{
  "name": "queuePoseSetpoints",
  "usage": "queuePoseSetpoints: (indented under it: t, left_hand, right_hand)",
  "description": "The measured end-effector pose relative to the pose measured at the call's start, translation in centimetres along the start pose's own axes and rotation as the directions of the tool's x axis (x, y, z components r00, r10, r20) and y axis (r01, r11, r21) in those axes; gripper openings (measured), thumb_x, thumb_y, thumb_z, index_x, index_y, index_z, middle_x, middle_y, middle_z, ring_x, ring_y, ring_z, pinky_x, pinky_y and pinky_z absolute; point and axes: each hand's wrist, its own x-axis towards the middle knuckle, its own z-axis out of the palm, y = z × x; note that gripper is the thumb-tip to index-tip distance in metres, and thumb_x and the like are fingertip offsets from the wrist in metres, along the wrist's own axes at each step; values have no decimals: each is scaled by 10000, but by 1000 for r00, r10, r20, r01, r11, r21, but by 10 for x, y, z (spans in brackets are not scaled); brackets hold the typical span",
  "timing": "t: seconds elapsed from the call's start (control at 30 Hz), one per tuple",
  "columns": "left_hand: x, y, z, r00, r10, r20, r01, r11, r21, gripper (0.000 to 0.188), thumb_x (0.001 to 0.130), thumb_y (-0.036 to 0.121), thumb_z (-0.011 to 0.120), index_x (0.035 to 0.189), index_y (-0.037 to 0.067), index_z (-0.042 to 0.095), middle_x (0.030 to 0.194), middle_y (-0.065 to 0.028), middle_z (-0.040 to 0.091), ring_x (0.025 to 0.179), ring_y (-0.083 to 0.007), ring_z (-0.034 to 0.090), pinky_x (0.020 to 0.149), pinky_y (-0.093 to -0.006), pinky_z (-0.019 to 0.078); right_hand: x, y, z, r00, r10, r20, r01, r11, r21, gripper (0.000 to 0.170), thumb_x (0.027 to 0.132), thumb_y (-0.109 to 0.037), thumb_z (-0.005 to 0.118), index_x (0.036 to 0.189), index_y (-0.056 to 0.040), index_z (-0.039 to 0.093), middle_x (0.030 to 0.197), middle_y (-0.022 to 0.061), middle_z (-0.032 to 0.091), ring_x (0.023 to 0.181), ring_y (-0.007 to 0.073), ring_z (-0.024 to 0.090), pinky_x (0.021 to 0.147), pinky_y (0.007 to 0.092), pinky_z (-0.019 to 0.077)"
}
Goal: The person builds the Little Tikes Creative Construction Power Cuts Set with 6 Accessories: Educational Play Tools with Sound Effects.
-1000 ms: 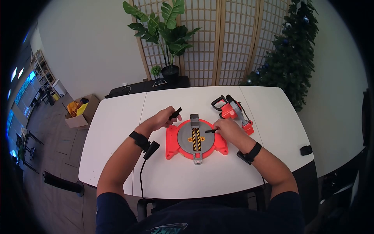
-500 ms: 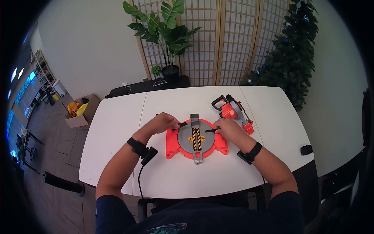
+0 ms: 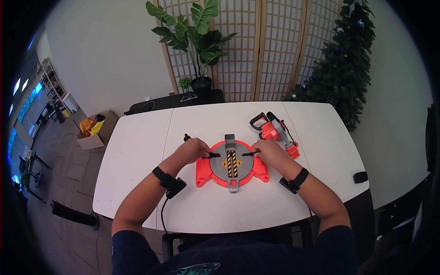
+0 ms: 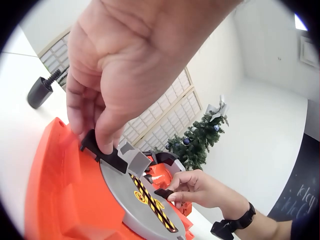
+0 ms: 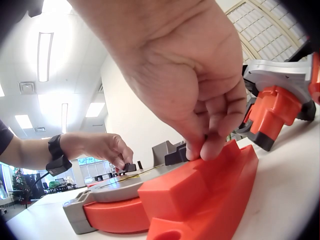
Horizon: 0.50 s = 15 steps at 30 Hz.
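On the white table lies a toy saw base with an orange-red body and a round grey disc, crossed by a black-and-yellow striped strip. My left hand pinches a small black plastic piece between thumb and fingers at the disc's left edge. Across from it, my right hand pinches a similar black piece at the right edge. Both pieces point inward over the disc. A black knob with a threaded shaft stands on the table beyond my left hand.
A red-and-grey toy saw head with a black handle lies behind my right hand. Near the table's right edge is a small black object. A cable trails from the left wrist camera over the front edge.
My left hand has come down and toward me, bringing its black piece from above the base to the disc's left edge. The right hand has stayed at the right edge.
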Motion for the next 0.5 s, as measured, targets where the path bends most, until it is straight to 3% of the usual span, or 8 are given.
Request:
queuePoseSetpoints:
  t: [0.37,0.5]
  left_hand:
    - [-10,-10,11,983,132,-130,-127,991,46,230,857,62,737,1081,106,770,890,-93,705,849,-219,668,794,-335,536]
    - [-12,-18,13,979,153,-135,-162,985,-57,225,849,79,752,1071,107,774,871,-87,706,822,-205,652,780,-322,531]
  right_hand:
    - [1,1,2,1000,1,-1,-1,1000,1,85,762,-17,720,826,-10,665,888,148,680,845,341,661,715,427,524]
    - [1,4,4,1000,-13,-8,13,1000,-11,87,765,-19,720,832,-9,665,887,148,679,839,345,661,711,427,524]
